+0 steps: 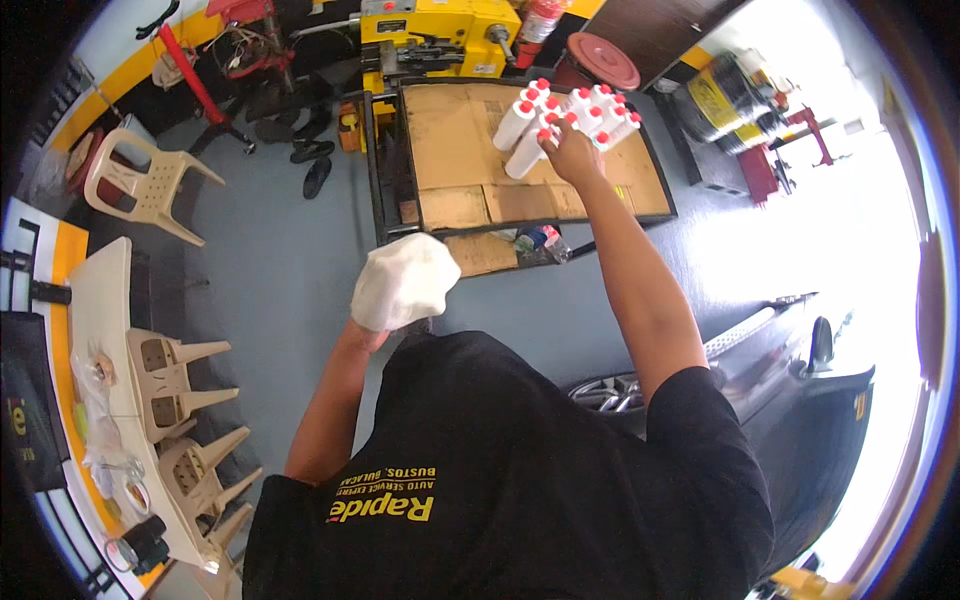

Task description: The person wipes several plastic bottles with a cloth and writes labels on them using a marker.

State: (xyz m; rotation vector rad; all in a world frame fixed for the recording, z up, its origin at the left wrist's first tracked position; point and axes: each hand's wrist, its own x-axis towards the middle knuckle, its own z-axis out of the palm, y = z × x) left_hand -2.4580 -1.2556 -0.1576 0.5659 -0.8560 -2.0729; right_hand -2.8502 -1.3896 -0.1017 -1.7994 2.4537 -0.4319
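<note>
A cluster of several white plastic bottles with red caps (513,127) stands on the far part of a cart top covered in brown cardboard (450,150). My right hand (575,157) reaches out to them, its fingers closed at the red top of the nearest bottle (525,157). That bottle leans a little among the others. On the left, my left hand (372,337) is held in front of my body, off the cart. A white cloth (405,283) covers it, hiding the fingers; only the base of the hand and wrist show.
Behind the cart stands a yellow machine (435,40), with a round red lid (603,62) beside it. Black drums (715,100) are at the far right. A dark car (800,430) is close on my right. Beige plastic chairs (150,180) and a long table (105,330) line the left.
</note>
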